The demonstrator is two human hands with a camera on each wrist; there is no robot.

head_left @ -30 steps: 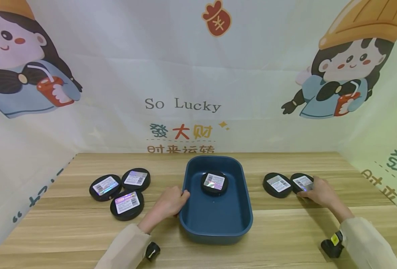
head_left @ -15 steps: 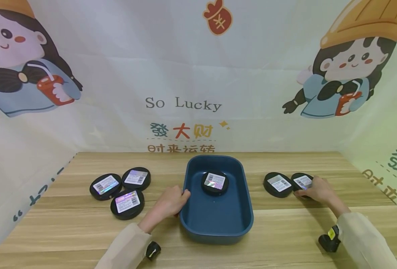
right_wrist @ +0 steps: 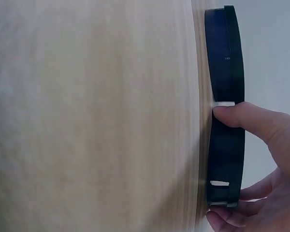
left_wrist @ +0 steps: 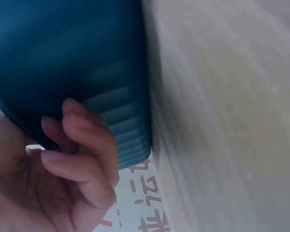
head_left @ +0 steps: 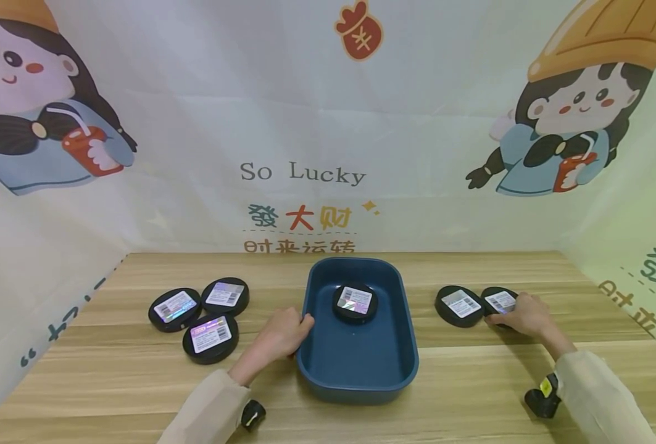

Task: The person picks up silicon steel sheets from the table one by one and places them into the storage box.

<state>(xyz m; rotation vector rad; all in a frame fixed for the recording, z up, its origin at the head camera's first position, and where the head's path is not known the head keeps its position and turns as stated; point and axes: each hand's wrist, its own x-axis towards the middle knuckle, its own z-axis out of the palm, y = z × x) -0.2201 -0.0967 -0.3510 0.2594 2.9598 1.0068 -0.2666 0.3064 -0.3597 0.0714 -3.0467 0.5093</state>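
Observation:
A deep blue rectangular bin (head_left: pixel 355 364) stands in the middle of the table, and my left hand (head_left: pixel 284 333) grips its left rim. In the left wrist view the thumb is over the rim and the curled fingers (left_wrist: pixel 87 128) lie along the outer wall. Inside the bin, toward the back, lies a round black container (head_left: pixel 355 317) with a white label. To the right, my right hand (head_left: pixel 527 316) grips another round black container (right_wrist: pixel 224 159) by its sides, thumb on the near edge. It sits at the table surface, against a second labelled black container (head_left: pixel 458 305) on its left.
On the left, three more labelled round black containers (head_left: pixel 211 338) lie in a close group on the wooden table (head_left: pixel 111 382). A printed cloth (head_left: pixel 416 154) hangs behind and on both sides of the table.
The right wrist and sleeve have shifted slightly left and the right hand has settled around the container. The left hand and the bin have stayed in place.

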